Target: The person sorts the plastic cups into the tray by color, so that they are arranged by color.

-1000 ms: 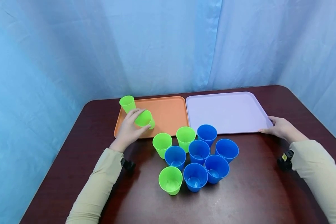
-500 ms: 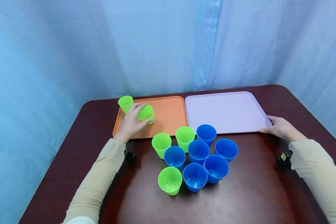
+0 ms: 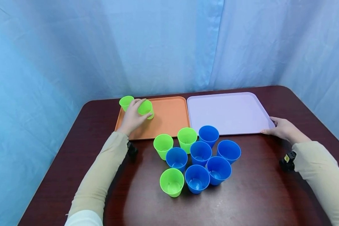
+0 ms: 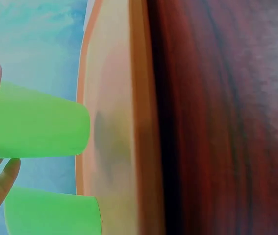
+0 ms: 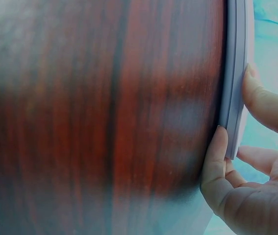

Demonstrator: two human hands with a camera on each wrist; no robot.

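Left hand (image 3: 132, 117) has carried its gripped green cup (image 3: 146, 108) deeper over the orange tray (image 3: 169, 119), beside another; right hand (image 3: 282, 128) pinches the lavender tray (image 3: 228, 113) rim, probably steadying it.

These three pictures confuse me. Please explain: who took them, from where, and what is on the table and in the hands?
A person wears three cameras: one on the head, one on each wrist. The head view shows a dark table with an orange tray and a lilac tray. The left hand holds a green cup above the orange tray, beside another green cup there. The right hand grips the lilac tray's corner. Three green and six blue cups stand on the table. Each wrist view shows that hand's fingers close up.
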